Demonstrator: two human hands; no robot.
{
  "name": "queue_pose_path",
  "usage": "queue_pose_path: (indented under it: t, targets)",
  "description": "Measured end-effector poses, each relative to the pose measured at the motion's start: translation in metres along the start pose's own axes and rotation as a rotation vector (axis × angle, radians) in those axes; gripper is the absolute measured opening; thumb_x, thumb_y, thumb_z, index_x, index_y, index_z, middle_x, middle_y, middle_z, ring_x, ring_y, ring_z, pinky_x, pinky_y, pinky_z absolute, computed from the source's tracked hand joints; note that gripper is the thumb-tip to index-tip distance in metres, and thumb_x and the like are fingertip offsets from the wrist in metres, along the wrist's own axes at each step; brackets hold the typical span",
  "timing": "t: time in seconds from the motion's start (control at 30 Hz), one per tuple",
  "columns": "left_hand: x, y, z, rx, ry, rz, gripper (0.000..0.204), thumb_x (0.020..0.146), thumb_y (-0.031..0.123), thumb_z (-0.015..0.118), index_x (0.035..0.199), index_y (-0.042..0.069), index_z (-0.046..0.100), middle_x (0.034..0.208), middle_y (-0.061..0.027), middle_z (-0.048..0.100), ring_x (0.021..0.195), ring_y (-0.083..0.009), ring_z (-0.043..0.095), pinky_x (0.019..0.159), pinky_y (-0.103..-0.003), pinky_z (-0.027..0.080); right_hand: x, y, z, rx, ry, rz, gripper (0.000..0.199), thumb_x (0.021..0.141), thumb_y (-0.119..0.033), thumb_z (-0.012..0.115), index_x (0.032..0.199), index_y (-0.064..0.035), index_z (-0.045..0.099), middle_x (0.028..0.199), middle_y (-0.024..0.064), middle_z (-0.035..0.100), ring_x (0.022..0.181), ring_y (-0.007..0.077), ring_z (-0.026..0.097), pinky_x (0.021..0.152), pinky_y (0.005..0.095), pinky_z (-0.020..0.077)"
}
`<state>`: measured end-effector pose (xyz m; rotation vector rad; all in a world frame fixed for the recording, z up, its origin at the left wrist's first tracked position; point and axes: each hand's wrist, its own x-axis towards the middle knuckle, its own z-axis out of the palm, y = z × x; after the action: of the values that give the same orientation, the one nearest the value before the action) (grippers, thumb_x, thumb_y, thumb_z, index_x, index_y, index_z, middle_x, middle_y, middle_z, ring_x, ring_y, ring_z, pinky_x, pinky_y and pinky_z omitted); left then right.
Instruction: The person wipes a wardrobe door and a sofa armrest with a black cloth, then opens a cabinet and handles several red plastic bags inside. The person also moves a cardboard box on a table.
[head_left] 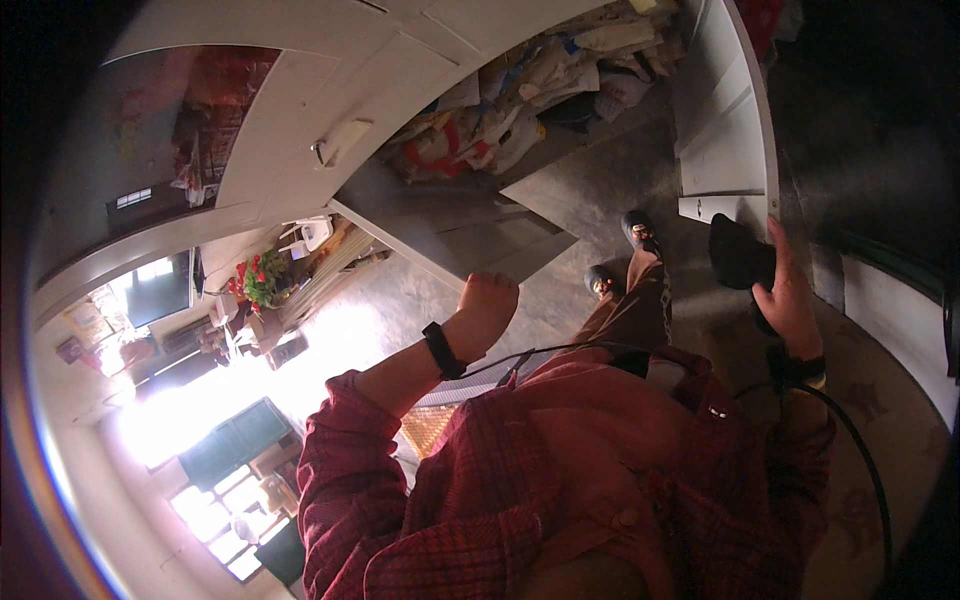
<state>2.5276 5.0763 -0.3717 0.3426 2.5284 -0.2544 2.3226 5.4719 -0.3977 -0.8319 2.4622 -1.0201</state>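
Though I can't tell the left hand's grip (487,308), the right hand (793,302) pinches something black (738,252), likely so it won't drop.

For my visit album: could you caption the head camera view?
Right hand holding a black item beside an open white door, cluttered heap beyond.

Steeply down from the wearer's head peered the left fisheye! The plaid shirt (450,520) loomed nearest, left hand (487,308) and right hand (793,295) sat beyond, shoes (638,230) farther off, and the white door (295,110) bowed toward the rim.
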Motion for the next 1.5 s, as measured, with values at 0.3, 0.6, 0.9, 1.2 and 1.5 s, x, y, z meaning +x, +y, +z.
queue_pose_path:
  t: [0.3, 0.6, 0.9, 1.2, 1.5]
  targets:
    - [0.015, -0.019, -0.021, -0.016, 0.126, -0.071, 0.011, 0.075, 0.010, 0.060, 0.086, 0.009, 0.063, 0.083, -0.0111, 0.065, 0.081, -0.0281, 0.066, 0.066, -0.038, 0.053, -0.015, -0.005, 0.003, -0.114, -0.017, -0.040, 0.079, 0.072, 0.003, 0.055, 0.145, -0.0089, 0.029, 0.143, 0.0175, 0.038, 0.132, 0.0364, 0.037, 0.110, 0.0445, 0.0304]
    - [0.020, -0.032, -0.037, -0.040, 0.351, -0.100, 0.018, 0.077, 0.013, 0.061, 0.094, 0.006, 0.056, 0.089, -0.0102, 0.060, 0.087, -0.0278, 0.059, 0.067, -0.039, 0.051, -0.026, -0.007, 0.009, -0.077, 0.073, -0.077, 0.078, 0.073, 0.002, 0.057, 0.144, -0.0045, 0.027, 0.144, 0.0193, 0.037, 0.132, 0.0370, 0.036, 0.110, 0.0448, 0.0294]
    - [0.033, -0.033, -0.052, -0.098, 0.307, -0.289, 0.030, 0.085, 0.025, 0.062, 0.110, 0.011, 0.052, 0.088, -0.0113, 0.061, 0.083, -0.0286, 0.062, 0.064, -0.041, 0.053, -0.025, 0.000, 0.008, -0.104, 0.019, -0.069, 0.077, 0.072, -0.003, 0.059, 0.143, -0.0015, 0.028, 0.138, 0.0232, 0.043, 0.123, 0.0390, 0.046, 0.106, 0.0445, 0.0359]
    - [0.052, -0.044, -0.047, -0.068, 0.320, -0.359, 0.034, 0.092, 0.028, 0.055, 0.121, 0.013, 0.047, 0.079, -0.0101, 0.062, 0.064, -0.0294, 0.065, 0.052, -0.040, 0.053, -0.006, 0.001, 0.015, -0.123, -0.022, -0.241, 0.080, 0.072, -0.006, 0.064, 0.144, -0.0029, 0.028, 0.140, 0.0220, 0.041, 0.120, 0.0388, 0.048, 0.102, 0.0447, 0.0379]
    - [0.064, -0.050, -0.051, -0.152, 0.373, -0.376, 0.031, 0.093, 0.026, 0.053, 0.119, 0.012, 0.046, 0.081, -0.0105, 0.061, 0.068, -0.0307, 0.064, 0.053, -0.041, 0.052, 0.032, -0.018, 0.029, -0.028, -0.202, -0.257, 0.086, 0.070, -0.004, 0.068, 0.145, -0.0068, 0.025, 0.137, 0.0211, 0.043, 0.122, 0.0387, 0.045, 0.103, 0.0454, 0.0383]
